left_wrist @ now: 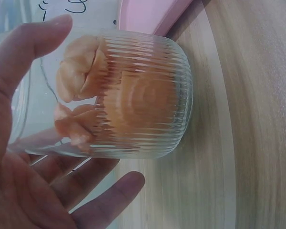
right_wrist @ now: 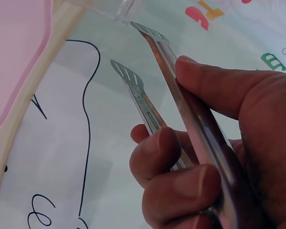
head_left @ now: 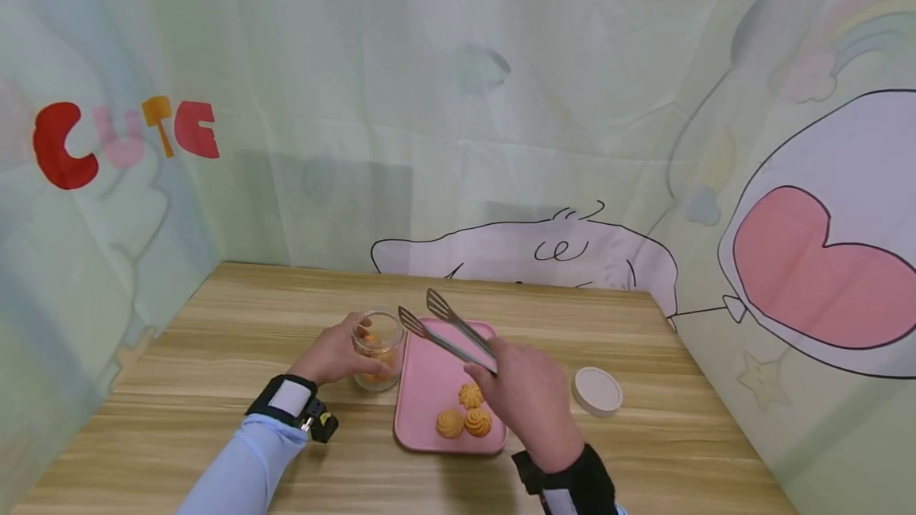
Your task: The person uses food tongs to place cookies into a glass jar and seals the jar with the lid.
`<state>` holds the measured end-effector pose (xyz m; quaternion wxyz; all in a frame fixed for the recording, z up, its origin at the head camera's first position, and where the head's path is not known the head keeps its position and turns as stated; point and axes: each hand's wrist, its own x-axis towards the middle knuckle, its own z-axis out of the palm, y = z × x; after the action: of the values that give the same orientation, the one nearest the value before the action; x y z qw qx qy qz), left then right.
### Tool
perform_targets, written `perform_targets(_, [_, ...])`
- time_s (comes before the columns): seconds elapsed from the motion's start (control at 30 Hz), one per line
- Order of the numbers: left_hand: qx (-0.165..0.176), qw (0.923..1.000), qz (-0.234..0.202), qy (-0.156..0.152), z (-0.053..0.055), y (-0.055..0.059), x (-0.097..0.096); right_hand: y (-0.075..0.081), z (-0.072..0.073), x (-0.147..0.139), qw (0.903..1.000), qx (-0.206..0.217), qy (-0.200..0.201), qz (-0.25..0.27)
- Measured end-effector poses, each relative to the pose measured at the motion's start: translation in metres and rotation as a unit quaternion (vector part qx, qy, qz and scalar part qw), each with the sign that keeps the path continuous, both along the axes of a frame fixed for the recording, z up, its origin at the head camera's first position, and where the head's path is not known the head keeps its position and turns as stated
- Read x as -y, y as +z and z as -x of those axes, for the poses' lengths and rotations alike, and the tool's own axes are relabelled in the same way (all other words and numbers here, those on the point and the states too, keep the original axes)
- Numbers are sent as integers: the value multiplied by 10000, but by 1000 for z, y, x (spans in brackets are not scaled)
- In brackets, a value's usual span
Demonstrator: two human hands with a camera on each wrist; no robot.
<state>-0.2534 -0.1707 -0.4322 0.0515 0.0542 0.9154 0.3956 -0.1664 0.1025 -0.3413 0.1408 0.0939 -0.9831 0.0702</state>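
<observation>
My left hand (head_left: 335, 352) holds a clear ribbed glass jar (left_wrist: 181, 95), thumb on one side and fingers on the other. The jar stands upright on the table, its mouth uncovered, with several golden cookies (left_wrist: 143, 100) inside. In my right hand (head_left: 525, 392) is a pair of metal tongs (right_wrist: 181, 105) with slotted tips. The tong tips are spread apart with nothing between them, above the pink tray (head_left: 432, 364) and just right of the jar's mouth. Three swirled cookies (head_left: 478, 422) lie at the tray's near end.
A round white lid (head_left: 597, 392) lies on the wooden table (head_left: 665, 451), right of the tray. Printed cloth walls (head_left: 322, 181) stand along the table's back and sides.
</observation>
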Motion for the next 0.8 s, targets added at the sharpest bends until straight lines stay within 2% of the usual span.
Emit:
perform_targets(0.33, [102, 9999, -32, 48, -2, 2, 0, -20, 0, -19, 9985, 423, -167, 305])
perform_targets(0.57, [62, 10000, 17, 54, -1, 2, 0, -35, -6, -29, 9974, 664, -204, 215])
perform_targets(0.8, [101, 9999, -13, 85, -1, 1, -1, -39, -11, -38, 9969, 741, -211, 178])
